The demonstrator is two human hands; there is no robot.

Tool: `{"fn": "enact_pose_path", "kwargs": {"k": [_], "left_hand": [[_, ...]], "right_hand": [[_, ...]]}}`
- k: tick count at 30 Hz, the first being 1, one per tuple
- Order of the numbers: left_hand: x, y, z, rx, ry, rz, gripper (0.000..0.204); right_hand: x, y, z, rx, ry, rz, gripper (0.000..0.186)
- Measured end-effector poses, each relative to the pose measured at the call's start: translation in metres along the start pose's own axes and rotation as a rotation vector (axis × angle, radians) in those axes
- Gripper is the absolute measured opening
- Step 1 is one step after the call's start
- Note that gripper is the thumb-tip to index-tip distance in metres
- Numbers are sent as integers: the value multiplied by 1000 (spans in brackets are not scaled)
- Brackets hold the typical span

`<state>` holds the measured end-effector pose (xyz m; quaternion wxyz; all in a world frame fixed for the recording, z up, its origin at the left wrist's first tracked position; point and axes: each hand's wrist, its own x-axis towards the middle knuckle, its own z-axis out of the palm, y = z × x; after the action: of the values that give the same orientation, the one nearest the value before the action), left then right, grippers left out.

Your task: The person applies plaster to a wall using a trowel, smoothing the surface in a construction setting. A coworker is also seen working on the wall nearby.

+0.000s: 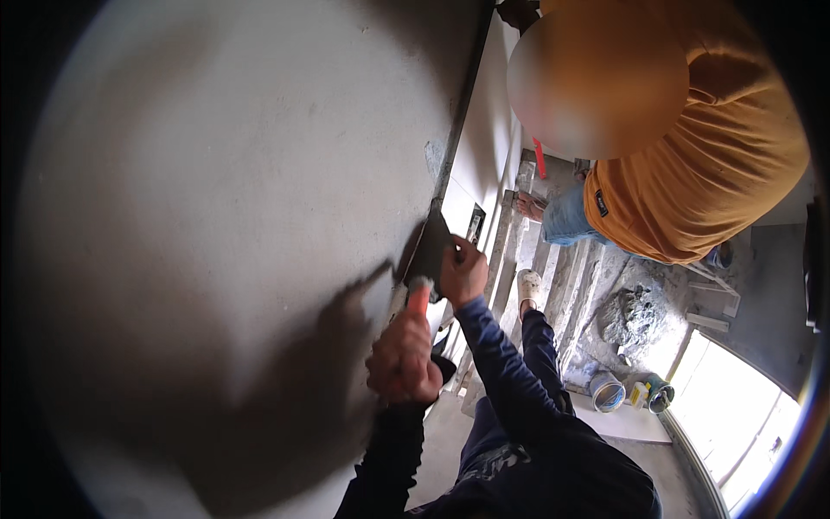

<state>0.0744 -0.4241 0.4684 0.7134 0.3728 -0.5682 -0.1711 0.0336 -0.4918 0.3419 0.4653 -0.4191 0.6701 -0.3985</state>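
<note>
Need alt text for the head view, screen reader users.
A person's left hand grips an orange-handled tool while the right hand is at the edge of a dark flat piece, beside a large gray surface. At upper right, a co-worker in an orange shirt leans in; below are boards, a rough gray heap and buckets.

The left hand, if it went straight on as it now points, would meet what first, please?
Its orange-handled tool would likely lead into the dark grey piece beside the right hand, though depth is unclear.
</note>
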Motion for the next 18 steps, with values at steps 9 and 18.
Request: {"fn": "enact_pose_path", "kwargs": {"k": [9, 18], "left_hand": [[-1, 19, 1, -7, 68, -69, 24], [-5, 21, 0, -16, 44, -99, 27]], "right_hand": [[-13, -11, -9, -36, -19, 43, 27], [-15, -10, -16, -30, -21, 9, 29]]}}
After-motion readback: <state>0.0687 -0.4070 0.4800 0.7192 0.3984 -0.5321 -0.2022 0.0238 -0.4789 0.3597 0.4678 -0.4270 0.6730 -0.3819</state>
